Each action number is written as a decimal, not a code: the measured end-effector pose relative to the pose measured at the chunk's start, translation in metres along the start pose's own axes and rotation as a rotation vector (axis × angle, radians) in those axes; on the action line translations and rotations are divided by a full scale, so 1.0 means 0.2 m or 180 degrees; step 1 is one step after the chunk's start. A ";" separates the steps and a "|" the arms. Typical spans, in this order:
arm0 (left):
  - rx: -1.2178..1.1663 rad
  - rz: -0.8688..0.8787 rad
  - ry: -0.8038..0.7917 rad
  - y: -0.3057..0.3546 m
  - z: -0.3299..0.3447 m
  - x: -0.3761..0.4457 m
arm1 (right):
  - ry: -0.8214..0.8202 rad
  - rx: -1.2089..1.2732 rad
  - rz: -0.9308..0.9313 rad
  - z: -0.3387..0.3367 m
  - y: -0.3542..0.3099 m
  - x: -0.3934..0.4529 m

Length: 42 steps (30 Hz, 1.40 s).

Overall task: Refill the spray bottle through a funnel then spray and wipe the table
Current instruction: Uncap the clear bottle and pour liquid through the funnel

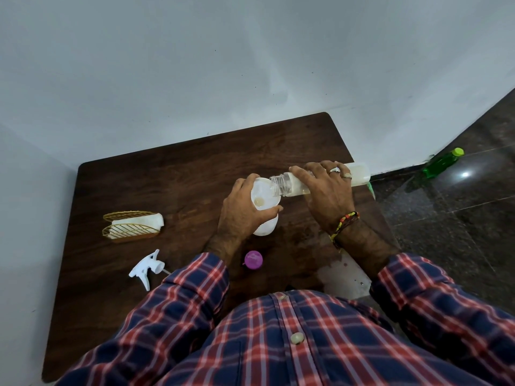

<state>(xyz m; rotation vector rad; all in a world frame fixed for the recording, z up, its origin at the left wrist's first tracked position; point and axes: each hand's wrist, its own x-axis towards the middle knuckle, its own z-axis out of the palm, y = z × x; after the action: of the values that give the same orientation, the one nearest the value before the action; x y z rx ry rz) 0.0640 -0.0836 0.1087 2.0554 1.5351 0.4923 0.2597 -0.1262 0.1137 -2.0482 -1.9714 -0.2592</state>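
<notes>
Dark table (117, 288), left hand (239, 215) gripping funnel (263, 195) — spray bottle (264, 227) mostly hidden, right hand (328, 190) gripping tilted refill bottle (359, 175), contents seemingly cloudy.

Home room corner: wooden table (139, 190) against white wall (195, 65), dark tile floor (459, 218) (glossy).

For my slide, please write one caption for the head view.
Left hand steadies funnel on spray bottle; right hand tips clear bottle into it.
</notes>
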 end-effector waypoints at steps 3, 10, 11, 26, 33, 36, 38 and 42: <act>0.0004 0.0003 0.0004 0.00 0.00 0.00 | -0.0051 0.0010 0.0006 -0.01 -0.01 0.00; 0.0000 -0.0022 -0.0036 0.00 0.00 0.00 | -0.0010 -0.0001 0.0004 -0.01 -0.01 0.00; 0.0001 -0.0023 -0.0045 0.00 0.00 0.00 | 0.0001 0.0000 -0.0001 -0.01 -0.01 0.00; 0.0009 0.0028 -0.0010 -0.01 0.01 0.00 | -0.0072 -0.0012 -0.0005 -0.01 0.00 0.01; 0.0000 0.0105 0.0017 -0.01 0.00 0.00 | -0.0030 0.0007 -0.0014 -0.01 0.00 0.00; 0.0027 0.0116 -0.0018 -0.01 0.00 0.00 | -0.0022 0.0022 -0.0019 -0.01 0.00 0.00; 0.0004 0.0111 -0.0043 -0.01 0.00 0.00 | -0.0002 0.0022 -0.0036 -0.01 0.01 0.00; -0.0042 0.0104 -0.0040 -0.02 0.00 -0.01 | 0.0036 0.0021 -0.0073 0.00 0.01 0.00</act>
<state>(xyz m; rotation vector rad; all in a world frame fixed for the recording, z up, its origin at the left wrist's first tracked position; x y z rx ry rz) 0.0609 -0.0841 0.1074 2.0727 1.4892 0.4993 0.2617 -0.1258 0.1145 -2.0165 -1.9876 -0.2682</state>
